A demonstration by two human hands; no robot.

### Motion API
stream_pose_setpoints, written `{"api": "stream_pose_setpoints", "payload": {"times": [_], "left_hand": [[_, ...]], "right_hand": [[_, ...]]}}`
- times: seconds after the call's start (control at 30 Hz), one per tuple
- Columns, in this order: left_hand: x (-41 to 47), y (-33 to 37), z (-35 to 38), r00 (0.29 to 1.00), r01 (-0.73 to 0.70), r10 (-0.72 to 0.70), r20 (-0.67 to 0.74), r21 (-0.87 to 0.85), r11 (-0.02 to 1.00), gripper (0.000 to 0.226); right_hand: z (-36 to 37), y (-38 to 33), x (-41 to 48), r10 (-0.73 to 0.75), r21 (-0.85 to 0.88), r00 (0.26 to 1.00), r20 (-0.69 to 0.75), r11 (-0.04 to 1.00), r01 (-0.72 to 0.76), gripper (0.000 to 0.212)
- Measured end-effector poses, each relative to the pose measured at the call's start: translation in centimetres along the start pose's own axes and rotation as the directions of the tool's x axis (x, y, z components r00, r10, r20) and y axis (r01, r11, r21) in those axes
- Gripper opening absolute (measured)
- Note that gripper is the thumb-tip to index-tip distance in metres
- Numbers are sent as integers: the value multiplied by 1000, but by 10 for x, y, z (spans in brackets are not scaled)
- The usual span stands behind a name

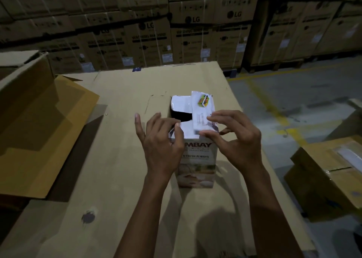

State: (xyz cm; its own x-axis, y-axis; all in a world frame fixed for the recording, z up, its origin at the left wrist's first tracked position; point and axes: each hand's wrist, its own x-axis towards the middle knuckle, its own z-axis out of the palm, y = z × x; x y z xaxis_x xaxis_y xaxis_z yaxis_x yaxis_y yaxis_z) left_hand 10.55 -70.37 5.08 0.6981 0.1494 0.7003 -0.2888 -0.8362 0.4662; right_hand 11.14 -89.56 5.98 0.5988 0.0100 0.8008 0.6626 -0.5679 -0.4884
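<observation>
A small printed product box [197,163] stands upright on a large flat cardboard surface [117,160], its white top flaps partly open over a dark opening [181,116]. My left hand [162,140] rests on the box's near-left top corner, thumb and fingers on the near flap. My right hand [235,138] pinches a white leaflet [201,113] with a colourful print between thumb and fingertips, over the box's right side.
An open brown carton [39,124] with raised flaps sits at the left. Stacked washing-machine cartons [148,36] form a wall behind. More cartons [325,177] lie on the grey floor at the right, which has yellow lines [274,109].
</observation>
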Motion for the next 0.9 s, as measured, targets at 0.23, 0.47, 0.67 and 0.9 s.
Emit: {"api": "stream_pose_setpoints", "payload": {"times": [0.23, 0.47, 0.67, 0.9], "left_hand": [[-1, 7, -2, 996, 54, -52, 70, -36, 998, 18], [-4, 16, -8, 968, 65, -71, 241, 33, 997, 40], [11, 29, -12, 920, 345, -239, 312, -348, 872, 25], [18, 24, -41, 928, 366, -139, 345, -787, 497, 21]], "right_hand": [[-5, 9, -4, 285, 19, 900, -331, 955, -295, 35], [-15, 33, -18, 674, 100, 730, 113, 723, -683, 17], [-20, 16, -5, 587, 52, 809, -24, 809, -585, 6], [-31, 2, 1, 424, 97, 893, 148, 893, -440, 51]]}}
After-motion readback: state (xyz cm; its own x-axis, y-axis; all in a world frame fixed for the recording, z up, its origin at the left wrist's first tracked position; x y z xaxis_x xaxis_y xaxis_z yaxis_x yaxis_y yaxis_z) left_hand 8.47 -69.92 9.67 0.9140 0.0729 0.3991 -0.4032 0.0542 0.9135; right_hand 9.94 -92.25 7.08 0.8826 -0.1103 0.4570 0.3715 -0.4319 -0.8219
